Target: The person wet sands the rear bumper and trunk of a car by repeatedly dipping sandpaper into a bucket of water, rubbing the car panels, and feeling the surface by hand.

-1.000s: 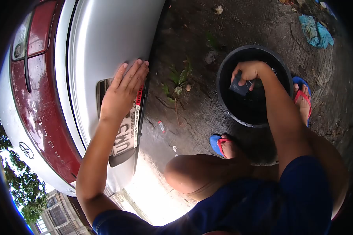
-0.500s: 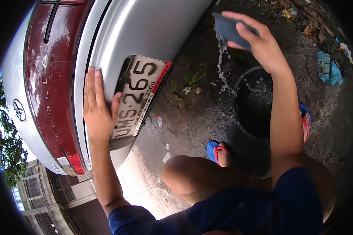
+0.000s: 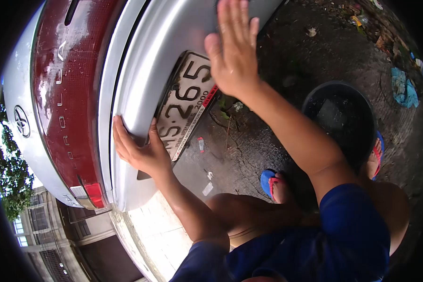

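My left hand (image 3: 143,152) rests on the silver car bumper (image 3: 143,70), fingers stretched out and thumb apart, beside the lower end of the licence plate (image 3: 185,103). Higher up, my right hand (image 3: 235,61) lies against the bumper near the plate's upper end, its fingers extended and slightly blurred. A dark edge shows by those fingertips, which looks like the grey sponge; the rest of it is hidden under the hand. Water wets the back of my right hand. Above the bumper runs the red light panel (image 3: 70,113) with raised letters.
A black bucket (image 3: 310,101) of water stands on the wet concrete at right, near my feet in blue and red flip-flops (image 3: 268,181). A teal cloth (image 3: 403,89) and scattered litter lie farther right. A building (image 3: 56,235) appears at lower left.
My right hand has gone from above the bucket, where it held a dripping grey sponge, up to the bumper. My left hand has slid down along the bumper. The view has shifted slightly.
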{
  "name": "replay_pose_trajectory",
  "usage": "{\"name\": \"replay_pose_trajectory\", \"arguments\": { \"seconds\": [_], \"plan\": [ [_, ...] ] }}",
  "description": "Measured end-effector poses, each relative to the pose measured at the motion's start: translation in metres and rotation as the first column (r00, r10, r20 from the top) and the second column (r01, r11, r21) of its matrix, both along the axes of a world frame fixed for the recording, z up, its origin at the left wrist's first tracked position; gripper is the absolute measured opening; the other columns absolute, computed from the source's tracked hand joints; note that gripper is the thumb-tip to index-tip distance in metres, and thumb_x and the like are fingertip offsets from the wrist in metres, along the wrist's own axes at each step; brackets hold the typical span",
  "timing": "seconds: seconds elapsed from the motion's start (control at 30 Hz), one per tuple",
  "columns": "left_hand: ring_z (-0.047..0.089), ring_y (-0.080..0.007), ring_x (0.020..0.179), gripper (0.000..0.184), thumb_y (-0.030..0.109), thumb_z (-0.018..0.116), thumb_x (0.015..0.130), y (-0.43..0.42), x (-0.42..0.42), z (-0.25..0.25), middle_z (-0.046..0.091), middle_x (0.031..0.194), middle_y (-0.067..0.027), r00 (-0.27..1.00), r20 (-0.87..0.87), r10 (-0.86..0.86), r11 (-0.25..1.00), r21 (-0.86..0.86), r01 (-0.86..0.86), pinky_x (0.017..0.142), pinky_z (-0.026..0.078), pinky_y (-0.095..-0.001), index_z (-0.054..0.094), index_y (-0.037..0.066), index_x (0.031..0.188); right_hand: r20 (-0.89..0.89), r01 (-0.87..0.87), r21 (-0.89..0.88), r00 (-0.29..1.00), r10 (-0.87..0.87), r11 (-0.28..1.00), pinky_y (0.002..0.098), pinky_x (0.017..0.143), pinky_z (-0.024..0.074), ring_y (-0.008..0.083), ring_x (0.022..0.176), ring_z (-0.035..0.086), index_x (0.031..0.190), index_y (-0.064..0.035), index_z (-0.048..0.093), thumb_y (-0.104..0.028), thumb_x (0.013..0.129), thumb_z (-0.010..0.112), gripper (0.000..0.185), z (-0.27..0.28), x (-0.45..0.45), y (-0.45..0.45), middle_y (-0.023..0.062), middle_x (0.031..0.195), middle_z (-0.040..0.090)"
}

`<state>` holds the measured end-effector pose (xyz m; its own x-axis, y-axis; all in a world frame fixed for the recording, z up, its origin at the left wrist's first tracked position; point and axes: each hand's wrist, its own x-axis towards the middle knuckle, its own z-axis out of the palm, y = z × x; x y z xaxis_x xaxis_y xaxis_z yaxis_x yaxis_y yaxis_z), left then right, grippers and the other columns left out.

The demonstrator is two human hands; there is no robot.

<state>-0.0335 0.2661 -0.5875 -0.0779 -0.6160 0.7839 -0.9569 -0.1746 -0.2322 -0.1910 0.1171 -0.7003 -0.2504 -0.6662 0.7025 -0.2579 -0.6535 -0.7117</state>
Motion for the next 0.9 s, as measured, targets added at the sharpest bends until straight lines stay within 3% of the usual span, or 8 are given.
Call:
{"name": "replay_pose_trajectory", "arguments": {
  "seconds": [0.07, 0.17, 0.3, 0.37, 0.43, 0.57, 0.77, 0.9],
  "plan": [
    [0.058, -0.0373, 0.131, 0.078, 0.028, 0.092, 0.080, 0.001, 0.003, -0.001, 0.064, 0.143, -0.0155, 1.000, 0.017, -0.011, 1.000, -0.008, 0.011, 0.111, 0.043, -0.0492, 0.060, 0.007, 0.148, -0.162, -0.244, -0.045, 0.959, 0.234, 0.969, 0.0647, 0.128, 0.0024, 0.0361, 0.164, 0.014, 0.171, -0.0113, 0.024, -0.052, 0.112, 0.036, 0.072, 0.016, 0.024, 0.038, 0.0146, 0.178, 0.018],
    [0.059, -0.0358, 0.131, 0.077, 0.028, 0.092, 0.080, -0.001, 0.009, -0.003, 0.066, 0.141, -0.0142, 0.999, 0.026, -0.045, 0.999, -0.020, 0.046, 0.111, 0.042, -0.0479, 0.061, 0.008, 0.147, -0.233, 0.023, -0.032, 0.972, -0.030, 0.999, 0.0637, 0.128, 0.0025, 0.0360, 0.164, 0.016, 0.171, -0.0098, 0.021, -0.052, 0.112, 0.036, 0.074, 0.009, 0.006, 0.010, 0.0151, 0.176, 0.023],
    [0.061, -0.0371, 0.129, 0.075, 0.026, 0.092, 0.080, -0.001, 0.003, -0.004, 0.067, 0.138, -0.0171, 0.999, 0.043, -0.009, 1.000, -0.021, 0.010, 0.110, 0.044, -0.0495, 0.062, 0.005, 0.146, 0.085, 0.044, 0.008, 0.995, -0.044, 0.999, 0.0644, 0.128, 0.0017, 0.0374, 0.164, 0.014, 0.171, -0.0070, 0.018, -0.055, 0.111, 0.035, 0.078, 0.009, 0.021, 0.007, 0.0245, 0.176, 0.016],
    [0.061, -0.0377, 0.128, 0.074, 0.024, 0.092, 0.080, -0.003, 0.005, -0.004, 0.067, 0.138, -0.0182, 0.999, 0.028, -0.044, 0.998, -0.039, 0.045, 0.110, 0.044, -0.0504, 0.062, 0.005, 0.145, -0.207, -0.172, -0.037, 0.965, 0.161, 0.984, 0.0651, 0.128, 0.0024, 0.0377, 0.164, 0.013, 0.171, -0.0071, 0.017, -0.053, 0.111, 0.037, 0.079, 0.012, 0.032, 0.039, 0.0184, 0.178, 0.013],
    [0.062, -0.0381, 0.128, 0.073, 0.023, 0.092, 0.081, -0.002, 0.004, -0.004, 0.067, 0.138, -0.0185, 0.999, 0.005, -0.045, 0.999, -0.023, 0.045, 0.110, 0.045, -0.0509, 0.062, 0.004, 0.145, -0.288, 0.005, 0.033, 0.958, 0.005, 0.999, 0.0667, 0.128, 0.0060, 0.0325, 0.165, 0.012, 0.172, -0.0132, 0.016, -0.055, 0.110, 0.038, 0.077, -0.013, 0.006, 0.018, 0.0123, 0.179, 0.011],
    [0.062, -0.0378, 0.128, 0.070, 0.020, 0.092, 0.082, -0.005, 0.000, -0.004, 0.067, 0.138, -0.0184, 0.999, -0.023, -0.039, 0.998, -0.054, 0.038, 0.110, 0.046, -0.0505, 0.063, 0.004, 0.144, -0.056, -0.061, 0.099, 0.996, 0.066, 0.993, 0.0688, 0.126, 0.0077, 0.0403, 0.164, 0.014, 0.172, -0.0132, 0.018, -0.048, 0.110, 0.042, 0.075, -0.097, -0.004, 0.028, 0.0160, 0.179, 0.012],
    [0.064, -0.0379, 0.124, 0.072, 0.017, 0.092, 0.081, -0.004, 0.006, -0.007, 0.066, 0.138, -0.0193, 0.996, -0.035, -0.077, 0.996, -0.039, 0.076, 0.108, 0.047, -0.0507, 0.063, 0.004, 0.145, -0.460, -0.123, -0.169, 0.887, 0.032, 0.978, 0.0573, 0.131, 0.0064, 0.0256, 0.166, 0.012, 0.172, -0.0177, 0.023, -0.051, 0.106, 0.051, 0.079, -0.013, -0.031, -0.004, 0.0046, 0.180, 0.016],
    [0.062, -0.0367, 0.126, 0.071, 0.017, 0.092, 0.081, -0.007, 0.003, -0.008, 0.066, 0.139, -0.0186, 0.997, -0.043, -0.065, 0.996, -0.065, 0.062, 0.108, 0.047, -0.0495, 0.063, 0.004, 0.145, -0.590, -0.146, -0.254, 0.807, -0.033, 0.956, 0.0534, 0.133, 0.0025, 0.0195, 0.166, 0.011, 0.172, -0.0229, 0.021, -0.056, 0.097, 0.060, 0.091, -0.103, -0.060, -0.027, -0.0004, 0.180, 0.013]
  ]
}}
